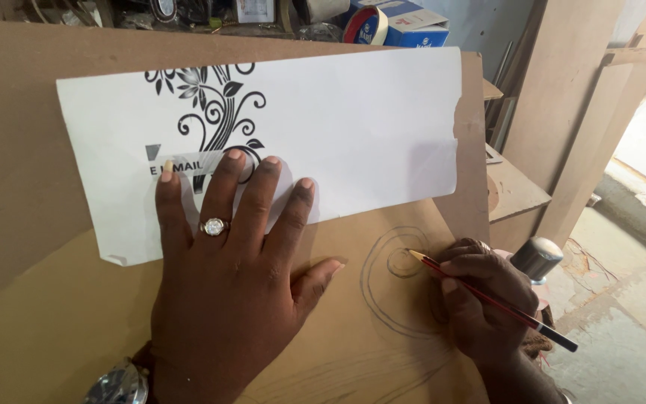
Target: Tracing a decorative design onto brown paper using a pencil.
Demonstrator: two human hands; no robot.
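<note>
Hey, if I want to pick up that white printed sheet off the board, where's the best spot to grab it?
Take the white sheet at its right edge, coming from the right. That end lies bare past the left hand, which presses flat on the lower left part, and it sits near the board's right edge, so fingers could probably slip under it there.

Head-worn camera, single view, looking steeply down at the work surface.
The lens sits close above the brown board, facing forward and down; both hands fill the lower frame, a cluttered shelf crosses the top, and the floor shows at right.
</note>
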